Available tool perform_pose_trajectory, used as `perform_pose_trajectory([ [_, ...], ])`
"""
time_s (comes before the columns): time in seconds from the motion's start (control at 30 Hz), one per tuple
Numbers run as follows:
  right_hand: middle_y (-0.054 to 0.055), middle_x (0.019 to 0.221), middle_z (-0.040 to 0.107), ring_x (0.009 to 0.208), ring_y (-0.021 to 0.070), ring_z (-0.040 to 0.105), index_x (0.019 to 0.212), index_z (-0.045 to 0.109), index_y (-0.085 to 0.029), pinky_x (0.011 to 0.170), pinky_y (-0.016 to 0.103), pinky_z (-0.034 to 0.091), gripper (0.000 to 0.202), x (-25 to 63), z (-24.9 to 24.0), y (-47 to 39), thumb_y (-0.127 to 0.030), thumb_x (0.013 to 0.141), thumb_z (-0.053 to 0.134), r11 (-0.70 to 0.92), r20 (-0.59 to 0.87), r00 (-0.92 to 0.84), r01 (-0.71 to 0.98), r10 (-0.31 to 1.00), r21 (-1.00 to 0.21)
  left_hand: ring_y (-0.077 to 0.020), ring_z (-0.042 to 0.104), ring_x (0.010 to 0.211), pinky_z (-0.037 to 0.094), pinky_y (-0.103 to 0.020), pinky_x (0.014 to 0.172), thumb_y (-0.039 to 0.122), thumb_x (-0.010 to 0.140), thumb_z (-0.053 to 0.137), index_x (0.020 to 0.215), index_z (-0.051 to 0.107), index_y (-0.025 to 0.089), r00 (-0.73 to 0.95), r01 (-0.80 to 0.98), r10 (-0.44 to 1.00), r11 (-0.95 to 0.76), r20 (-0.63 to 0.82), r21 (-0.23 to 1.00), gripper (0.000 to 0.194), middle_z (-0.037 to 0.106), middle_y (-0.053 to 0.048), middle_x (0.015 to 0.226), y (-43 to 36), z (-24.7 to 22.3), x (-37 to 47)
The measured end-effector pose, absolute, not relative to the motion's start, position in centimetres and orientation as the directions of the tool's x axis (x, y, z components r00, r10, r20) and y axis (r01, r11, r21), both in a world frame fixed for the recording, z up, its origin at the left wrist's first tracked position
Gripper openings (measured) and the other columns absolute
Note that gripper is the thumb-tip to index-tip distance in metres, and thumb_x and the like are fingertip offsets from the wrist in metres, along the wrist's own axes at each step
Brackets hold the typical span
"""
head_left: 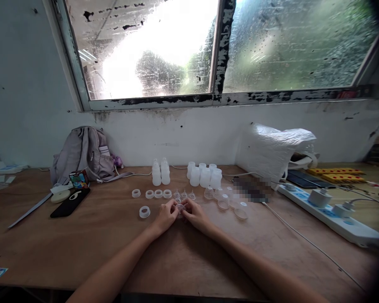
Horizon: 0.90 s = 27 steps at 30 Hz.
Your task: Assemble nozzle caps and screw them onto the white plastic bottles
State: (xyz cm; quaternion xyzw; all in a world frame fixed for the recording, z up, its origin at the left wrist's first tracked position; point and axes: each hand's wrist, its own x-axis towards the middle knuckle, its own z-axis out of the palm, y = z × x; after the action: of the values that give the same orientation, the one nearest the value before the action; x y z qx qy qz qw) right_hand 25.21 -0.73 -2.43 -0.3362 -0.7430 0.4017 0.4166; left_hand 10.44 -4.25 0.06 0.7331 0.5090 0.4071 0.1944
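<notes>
Both hands meet at the middle of the brown table. My left hand (167, 216) and my right hand (193, 214) pinch a small clear ring-like piece (180, 206) from either side. Just behind them stand several clear nipples (192, 195). Left of these lie white rings (158, 193), and a single ring (144, 212) is nearer the front. To the right are clear domed caps (241, 211). Farther back, two bottles (165, 172) stand upright beside a group of frosted cups (205, 177).
A grey backpack (86, 153) leans at the back left, with a black phone (70, 203) in front. On the right lie a white power strip (331, 219), a cable (303, 238) and a silvery bag (268, 149). A wall with a window rises behind.
</notes>
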Motion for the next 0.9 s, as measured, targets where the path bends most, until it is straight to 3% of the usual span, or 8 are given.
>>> perform_pose_trajectory([
  [0.13,-0.005,0.053,0.05,0.04,0.0083,0.048,0.082,0.045,-0.017,0.037,0.019,0.041,0.023,25.0,-2.3,-0.7,-0.039,0.075,0.047,0.398,0.308,-0.436,0.13,0.846,-0.908,-0.0115,0.053,0.059,0.037,-0.02,0.055,0.032,0.077,0.04,0.078,0.055,0.016,0.121,0.577,0.921,-0.37,0.371,0.728,0.022,0.06,-0.001,0.066,-4.2,-0.1,10.5],
  [0.27,-0.005,0.05,0.048,0.038,0.0082,0.046,0.075,0.044,-0.018,0.034,0.019,0.038,0.025,25.1,-1.9,-0.9,-0.043,0.075,0.046,0.359,0.285,-0.422,0.106,0.861,-0.927,-0.0104,0.051,0.054,0.037,-0.019,0.054,0.033,0.079,0.035,0.075,0.054,0.015,0.125,0.55,0.919,-0.378,0.374,0.745,0.026,0.058,0.0,0.061,-4.4,0.1,11.0],
  [0.43,-0.006,0.045,0.045,0.035,0.0062,0.042,0.065,0.043,-0.018,0.033,0.017,0.03,0.023,25.1,-1.4,-1.4,-0.038,0.074,0.048,0.364,0.29,-0.422,0.105,0.859,-0.926,-0.0094,0.048,0.051,0.035,-0.018,0.051,0.029,0.076,0.039,0.067,0.053,0.014,0.1,0.581,0.918,-0.366,0.383,0.727,0.022,0.054,0.001,0.055,-4.6,0.4,11.3],
  [0.7,-0.006,0.047,0.045,0.035,0.0051,0.039,0.06,0.039,-0.018,0.033,0.016,0.029,0.02,25.2,-1.3,-1.4,-0.03,0.072,0.048,0.349,0.272,-0.425,0.115,0.863,-0.93,-0.0112,0.053,0.054,0.037,-0.019,0.052,0.029,0.073,0.043,0.066,0.056,0.014,0.098,0.593,0.928,-0.344,0.36,0.728,0.021,0.059,-0.001,0.059,-4.3,-0.3,11.4],
  [0.9,-0.005,0.052,0.048,0.038,0.0061,0.043,0.076,0.047,-0.018,0.032,0.015,0.031,0.016,25.3,-1.9,-0.6,-0.033,0.073,0.048,0.348,0.259,-0.39,0.176,0.884,-0.921,-0.0123,0.057,0.06,0.042,-0.02,0.056,0.029,0.075,0.043,0.084,0.055,0.015,0.066,0.512,0.926,-0.351,0.371,0.784,0.021,0.062,-0.002,0.069,-4.3,-0.1,11.1],
])
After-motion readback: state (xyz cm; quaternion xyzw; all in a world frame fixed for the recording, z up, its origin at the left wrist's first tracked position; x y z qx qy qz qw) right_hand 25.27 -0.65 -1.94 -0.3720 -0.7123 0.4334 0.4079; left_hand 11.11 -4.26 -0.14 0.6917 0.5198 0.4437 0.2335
